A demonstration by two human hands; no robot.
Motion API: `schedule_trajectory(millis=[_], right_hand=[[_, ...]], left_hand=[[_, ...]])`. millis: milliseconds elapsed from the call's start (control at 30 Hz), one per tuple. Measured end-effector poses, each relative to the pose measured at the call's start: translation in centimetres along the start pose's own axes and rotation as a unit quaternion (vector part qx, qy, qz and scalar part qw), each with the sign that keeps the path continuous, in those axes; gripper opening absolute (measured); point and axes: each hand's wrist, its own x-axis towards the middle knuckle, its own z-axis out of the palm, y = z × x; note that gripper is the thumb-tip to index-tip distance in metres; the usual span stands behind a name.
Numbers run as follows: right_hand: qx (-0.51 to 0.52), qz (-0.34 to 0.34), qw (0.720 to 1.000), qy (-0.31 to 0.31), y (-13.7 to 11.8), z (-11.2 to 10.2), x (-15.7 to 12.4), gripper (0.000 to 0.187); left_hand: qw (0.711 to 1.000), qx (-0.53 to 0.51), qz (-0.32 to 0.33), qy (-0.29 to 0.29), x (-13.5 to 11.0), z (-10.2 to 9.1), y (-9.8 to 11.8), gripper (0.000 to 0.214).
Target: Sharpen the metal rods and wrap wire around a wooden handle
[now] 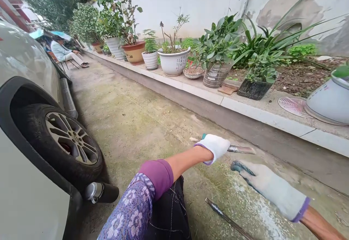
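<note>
My left hand [216, 146], in a white glove with a purple cuff, is closed around a long thin tool [244, 150]. A pale, wood-like end pokes out on its left and a flat, greyish-brown length on its right; the middle is hidden in the grip. To the right and nearer, my right hand [268, 185] wears a whitish glove with a dark coated palm. Its fingers reach out over the concrete ground, with nothing visible in them. On the ground below both hands lies a dark metal rod [227, 219], beside a patch of white powder [268, 214].
A parked car's wheel [72, 138] is at left, with a dark flask [102, 192] by it. Along the right runs a raised ledge [204, 94] bearing several potted plants, including a white pot [173, 63]. A seated person [67, 52] is farther back.
</note>
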Motion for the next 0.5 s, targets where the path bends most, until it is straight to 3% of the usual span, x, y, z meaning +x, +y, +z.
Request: schedule_trajectory(millis=[100, 167, 300, 367, 500], right_hand=[[-0.057, 0.018, 0.998, 0.018, 0.5, -0.9, 0.4, 0.039], [-0.070, 0.016, 0.997, 0.023, 1.1, -2.0, 0.9, 0.036], [0.024, 0.023, 0.999, 0.017, 0.3, -4.9, 1.1, 0.035], [0.109, 0.024, 0.994, 0.013, -1.1, -6.4, 0.7, 0.030], [0.247, 0.067, 0.966, -0.026, -3.0, -8.1, -0.1, 0.023]], left_hand=[[0.991, 0.068, 0.072, -0.089, -0.2, 1.1, 0.5, 0.024], [0.983, 0.084, 0.113, -0.115, -0.4, 1.2, 1.2, 0.025], [0.985, 0.051, 0.150, -0.072, -1.0, 0.2, 2.1, 0.030], [0.991, 0.008, 0.126, -0.053, -1.4, -0.3, 2.0, 0.022], [0.973, -0.206, 0.104, 0.005, -1.5, -0.7, 1.6, 0.010]])
